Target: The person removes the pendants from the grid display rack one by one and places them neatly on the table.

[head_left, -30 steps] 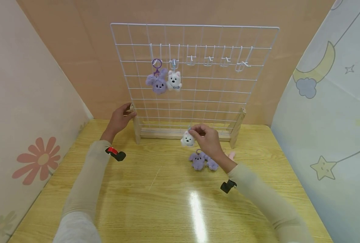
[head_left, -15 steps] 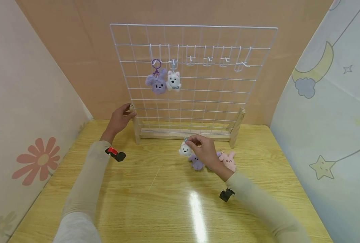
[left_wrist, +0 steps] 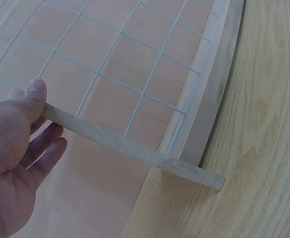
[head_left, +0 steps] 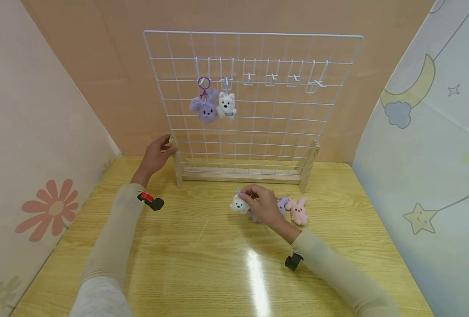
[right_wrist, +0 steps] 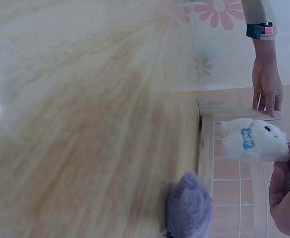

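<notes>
White charm point(head_left: 239, 204), a plush dog, sits just below the centre of the head view, its top pinched between thumb and fingers of my right hand point(head_left: 261, 204). Compared with one second ago, I have brought it lower, away from the base of the rack point(head_left: 254, 33) and nearer the front; the pink charm point(head_left: 298, 212), formerly mostly covered by my hand, now shows whole at centre right. My left hand point(head_left: 154, 156) is unchanged at centre left, thumb and fingers gripping the wooden upright point(head_left: 177, 167).

Count: six hooks point(head_left: 249, 78) across the upper middle; two hanging charms at upper left of centre, one purple point(head_left: 207, 110), one white point(head_left: 226, 106); on the table point(head_left: 179, 264), two purple charms point(head_left: 282, 205) and the pink one.

Obscured: both purple charms on the table are partly behind my right hand. The right wrist view cuts that hand at its right edge and one purple charm at its bottom edge; lettering on the white charm's blue tag is blurred. Whether the white charm touches the table, I cannot tell.
</notes>
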Demonstrator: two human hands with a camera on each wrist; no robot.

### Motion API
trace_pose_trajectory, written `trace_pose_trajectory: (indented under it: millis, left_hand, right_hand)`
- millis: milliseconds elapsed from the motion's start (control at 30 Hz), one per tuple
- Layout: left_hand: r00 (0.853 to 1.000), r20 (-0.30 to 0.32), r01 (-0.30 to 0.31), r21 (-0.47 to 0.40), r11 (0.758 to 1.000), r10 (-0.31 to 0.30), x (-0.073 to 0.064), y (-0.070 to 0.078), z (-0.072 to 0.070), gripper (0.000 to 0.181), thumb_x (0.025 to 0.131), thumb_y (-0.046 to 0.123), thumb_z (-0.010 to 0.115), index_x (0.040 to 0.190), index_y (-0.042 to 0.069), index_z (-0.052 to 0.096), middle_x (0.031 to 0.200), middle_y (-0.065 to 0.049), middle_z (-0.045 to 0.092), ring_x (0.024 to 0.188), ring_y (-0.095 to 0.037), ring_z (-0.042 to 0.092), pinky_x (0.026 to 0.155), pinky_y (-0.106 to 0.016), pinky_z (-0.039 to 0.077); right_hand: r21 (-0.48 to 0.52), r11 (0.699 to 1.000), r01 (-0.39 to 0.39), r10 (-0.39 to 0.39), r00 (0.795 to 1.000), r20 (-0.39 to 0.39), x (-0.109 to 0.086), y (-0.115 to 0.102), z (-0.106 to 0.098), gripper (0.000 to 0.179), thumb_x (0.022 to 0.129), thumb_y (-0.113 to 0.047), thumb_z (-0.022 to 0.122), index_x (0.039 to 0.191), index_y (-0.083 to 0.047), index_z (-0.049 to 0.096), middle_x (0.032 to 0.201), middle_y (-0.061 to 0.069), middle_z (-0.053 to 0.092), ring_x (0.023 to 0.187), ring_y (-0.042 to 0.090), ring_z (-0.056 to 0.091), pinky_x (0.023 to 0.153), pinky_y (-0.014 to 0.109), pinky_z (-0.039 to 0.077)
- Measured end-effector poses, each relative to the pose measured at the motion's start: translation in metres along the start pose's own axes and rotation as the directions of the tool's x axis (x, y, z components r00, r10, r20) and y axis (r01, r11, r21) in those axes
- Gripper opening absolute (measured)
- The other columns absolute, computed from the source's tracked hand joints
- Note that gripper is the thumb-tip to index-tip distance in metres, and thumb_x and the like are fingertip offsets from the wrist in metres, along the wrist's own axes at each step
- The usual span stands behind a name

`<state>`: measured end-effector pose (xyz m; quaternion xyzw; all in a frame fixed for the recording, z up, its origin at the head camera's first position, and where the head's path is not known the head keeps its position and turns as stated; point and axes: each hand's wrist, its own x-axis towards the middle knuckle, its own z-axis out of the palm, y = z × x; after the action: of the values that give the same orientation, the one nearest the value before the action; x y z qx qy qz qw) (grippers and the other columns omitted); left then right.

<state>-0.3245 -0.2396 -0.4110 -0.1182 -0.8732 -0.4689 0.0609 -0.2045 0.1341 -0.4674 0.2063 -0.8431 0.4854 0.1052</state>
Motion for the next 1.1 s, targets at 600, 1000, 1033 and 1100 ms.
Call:
trace_pose_trajectory:
  millis: [600, 1000, 1033, 1100]
  left_hand:
    - [1.0, -0.004, -0.003, 0.021, 1.0, 0.003, 0.001, -0.003, 0.0, 0.062, 0.106, 0.03, 0.058, 0.158, 0.004, 0.036, 0.156, -0.022, 0.044, 0.134, -0.043, 0.051, 0.105, -0.058, 0.048]
    - [1.0, 0.0, 0.0, 0.029, 1.0, 0.0, 0.001, -0.003, 0.0, 0.062, 0.106, 0.031, 0.058, 0.158, 0.004, 0.037, 0.155, -0.022, 0.045, 0.134, -0.042, 0.051, 0.105, -0.058, 0.048]
    - [1.0, -0.001, -0.002, 0.031, 1.0, 0.002, 0.001, -0.003, 0.0, 0.062, 0.106, 0.031, 0.058, 0.158, 0.004, 0.037, 0.155, -0.022, 0.045, 0.134, -0.042, 0.051, 0.105, -0.058, 0.048]
    - [1.0, -0.002, -0.005, 0.03, 1.0, 0.005, 0.001, -0.004, 0.0, 0.062, 0.106, 0.032, 0.058, 0.158, 0.004, 0.037, 0.155, -0.022, 0.045, 0.134, -0.042, 0.052, 0.105, -0.058, 0.048]
  right_hand:
    - [-0.046, 0.999, 0.003, 0.001, 0.997, 0.074, -0.012, 0.007, 0.015, 0.007, 0.097, -0.017, 0.073, 0.098, -0.011, 0.075, 0.088, -0.004, 0.074, 0.076, 0.006, 0.067, 0.069, 0.024, 0.058]
    - [-0.092, 0.996, 0.005, 0.005, 0.994, 0.111, 0.0, 0.02, 0.011, 0.008, 0.099, -0.019, 0.071, 0.098, -0.011, 0.075, 0.09, -0.003, 0.074, 0.077, 0.006, 0.066, 0.07, 0.025, 0.058]
    - [-0.092, 0.996, 0.007, 0.004, 0.993, 0.117, 0.001, 0.02, 0.01, 0.009, 0.099, -0.019, 0.071, 0.098, -0.011, 0.076, 0.091, -0.002, 0.074, 0.077, 0.007, 0.067, 0.069, 0.025, 0.058]
    - [-0.092, 0.996, 0.012, 0.001, 0.991, 0.131, 0.005, 0.021, 0.009, 0.009, 0.099, -0.019, 0.071, 0.099, -0.011, 0.076, 0.092, -0.001, 0.075, 0.075, 0.007, 0.068, 0.068, 0.025, 0.058]
